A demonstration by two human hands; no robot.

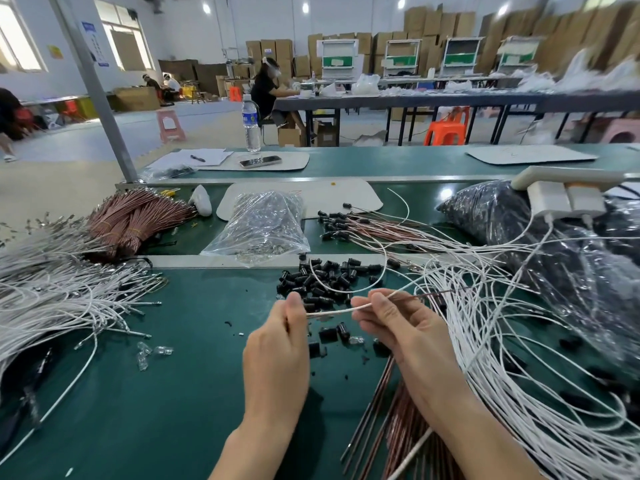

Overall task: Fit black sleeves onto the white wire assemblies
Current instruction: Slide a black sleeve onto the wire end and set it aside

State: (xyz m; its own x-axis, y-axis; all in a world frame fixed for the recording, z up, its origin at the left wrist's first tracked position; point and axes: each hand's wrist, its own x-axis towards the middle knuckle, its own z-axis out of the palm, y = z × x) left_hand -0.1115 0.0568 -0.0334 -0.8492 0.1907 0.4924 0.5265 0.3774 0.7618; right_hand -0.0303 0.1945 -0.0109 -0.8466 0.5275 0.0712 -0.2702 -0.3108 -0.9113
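Your left hand [277, 344] and right hand [394, 327]: both grips pinch one white wire [332, 310], strung between them over the tabletop [156, 393]. The wire is light and floppy, so hold near the tip or it'll likely buckle. Loose black sleeves [322, 282] at 12 o'clock look small and easy to fumble. The clear bag [263, 223] beyond holds small parts. The big bag [512, 230] at 2 o'clock looks full of black pieces.
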